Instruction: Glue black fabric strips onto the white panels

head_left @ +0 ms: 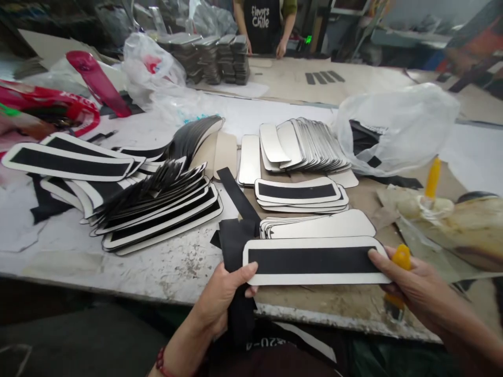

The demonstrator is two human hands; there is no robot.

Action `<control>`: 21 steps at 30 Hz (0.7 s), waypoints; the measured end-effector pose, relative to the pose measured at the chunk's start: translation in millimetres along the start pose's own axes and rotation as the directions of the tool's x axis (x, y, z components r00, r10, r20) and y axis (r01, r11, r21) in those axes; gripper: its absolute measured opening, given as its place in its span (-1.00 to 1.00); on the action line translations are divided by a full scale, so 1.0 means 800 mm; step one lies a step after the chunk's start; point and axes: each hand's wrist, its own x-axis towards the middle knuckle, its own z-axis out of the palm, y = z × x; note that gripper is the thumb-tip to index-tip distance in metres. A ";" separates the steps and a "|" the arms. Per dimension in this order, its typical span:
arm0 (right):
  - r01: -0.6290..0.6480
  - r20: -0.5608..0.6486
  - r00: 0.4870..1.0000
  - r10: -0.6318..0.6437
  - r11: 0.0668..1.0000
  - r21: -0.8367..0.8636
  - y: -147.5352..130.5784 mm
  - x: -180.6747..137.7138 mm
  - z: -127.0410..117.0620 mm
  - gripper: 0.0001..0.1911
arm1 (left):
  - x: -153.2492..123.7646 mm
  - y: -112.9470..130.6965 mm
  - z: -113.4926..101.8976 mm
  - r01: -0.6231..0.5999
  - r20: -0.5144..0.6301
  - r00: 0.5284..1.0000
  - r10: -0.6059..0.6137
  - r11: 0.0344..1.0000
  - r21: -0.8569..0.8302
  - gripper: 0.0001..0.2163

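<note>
A long cream-coloured panel with a black strip down its middle [314, 260] lies at the near edge of the worktable [168, 269]. My left hand [226, 298] is closed around a bunch of black fabric strips [236, 246], its thumb resting on the panel's left end. My right hand [416, 290] presses its fingers on the panel's right end and holds a yellow-handled tool [400, 262] under the palm.
Fanned piles of finished black-striped panels [157, 209] lie at left, plain cream panels [302, 144] behind, a clear plastic bag [396, 128] at right, and a glue pot with a yellow brush [432, 180] beside it. A person in a black apron [262, 23] stands at the far side by grey stacks [212, 57].
</note>
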 end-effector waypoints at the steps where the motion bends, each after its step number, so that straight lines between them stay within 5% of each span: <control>1: 0.005 0.023 1.000 -0.006 0.998 0.067 -0.006 0.002 0.002 -0.56 | 0.002 0.006 0.000 0.019 0.030 0.999 -0.018 1.000 -0.024 -0.78; 4: 0.006 0.068 0.997 -0.022 0.976 0.220 -0.028 0.009 0.007 -0.53 | 0.011 0.024 0.002 0.056 0.072 0.996 -0.052 0.997 -0.054 -0.74; 8: 0.025 0.121 0.991 -0.061 0.959 0.281 -0.048 0.020 0.012 -0.56 | 0.025 0.042 0.005 0.019 -0.010 1.000 -0.019 1.000 -0.005 -0.73; 15: 0.307 0.082 0.950 -0.301 0.948 -0.077 -0.058 0.046 0.017 -0.60 | 0.050 0.051 0.005 -0.072 -0.224 0.964 0.144 0.951 0.301 -0.70; 21: 0.328 0.073 0.945 -0.320 0.929 -0.172 -0.066 0.054 0.016 -0.61 | 0.053 0.055 0.011 -0.076 -0.288 0.944 0.163 0.954 0.288 -0.70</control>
